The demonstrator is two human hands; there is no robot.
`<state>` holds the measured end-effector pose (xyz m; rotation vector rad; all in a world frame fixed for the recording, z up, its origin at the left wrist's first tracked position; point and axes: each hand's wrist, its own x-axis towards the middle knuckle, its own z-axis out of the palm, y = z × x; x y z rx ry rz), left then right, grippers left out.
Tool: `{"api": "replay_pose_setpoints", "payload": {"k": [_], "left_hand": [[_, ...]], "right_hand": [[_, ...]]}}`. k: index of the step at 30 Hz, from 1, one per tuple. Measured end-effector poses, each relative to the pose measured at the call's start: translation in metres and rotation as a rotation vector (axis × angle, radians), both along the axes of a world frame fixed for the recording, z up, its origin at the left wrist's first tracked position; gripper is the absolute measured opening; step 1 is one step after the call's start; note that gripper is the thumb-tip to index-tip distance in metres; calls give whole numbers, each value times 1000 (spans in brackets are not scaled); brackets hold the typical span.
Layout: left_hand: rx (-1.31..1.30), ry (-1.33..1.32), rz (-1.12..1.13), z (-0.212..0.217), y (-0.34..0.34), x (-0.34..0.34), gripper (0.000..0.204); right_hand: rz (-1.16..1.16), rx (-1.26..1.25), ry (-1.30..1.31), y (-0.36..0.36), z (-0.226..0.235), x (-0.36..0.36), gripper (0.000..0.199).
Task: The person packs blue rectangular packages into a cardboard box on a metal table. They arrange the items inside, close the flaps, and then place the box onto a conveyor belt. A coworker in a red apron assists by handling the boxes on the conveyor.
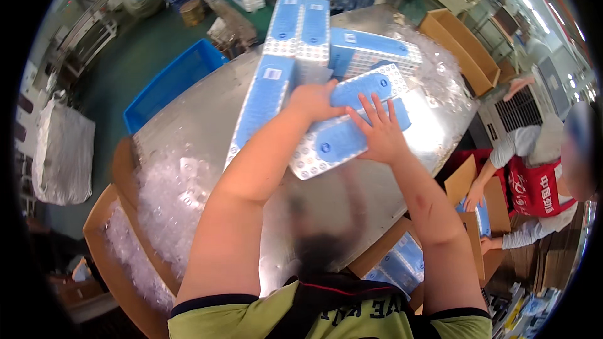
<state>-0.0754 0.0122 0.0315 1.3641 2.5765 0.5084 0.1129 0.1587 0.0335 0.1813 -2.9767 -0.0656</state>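
Two blue and white patterned boxes lie side by side, slanted, on the metal table: a nearer box [339, 144] and a farther box [366, 89]. My left hand [312, 102] is wrapped around the left end of the farther box, its thumb pointing right along the seam; some of its fingers are partly hidden. Spread flat over the right part of the nearer box is my right hand [381, 133], fingers stretched out and reaching toward the farther box. Beside my left forearm stands a long row of similar boxes [267, 91], and another box [377, 50] lies behind.
Clear plastic pieces [169, 182] heap at the table's left, above a cardboard carton [103, 210]. More plastic [440, 69] lies far right. A blue bin [169, 85] stands beyond the table [207, 103]. At right, a co-worker in a red vest [534, 185] handles boxes in an open carton [461, 179].
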Motion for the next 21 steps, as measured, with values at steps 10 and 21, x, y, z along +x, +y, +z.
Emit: {"api": "replay_pose_setpoints", "payload": {"k": [10, 21], "left_hand": [[16, 496, 269, -16, -180, 48, 102], [-77, 28, -520, 14, -131, 125, 107]], "right_hand": [[471, -99, -335, -141, 12, 116, 103], [135, -236, -221, -199, 0, 196, 107]]}}
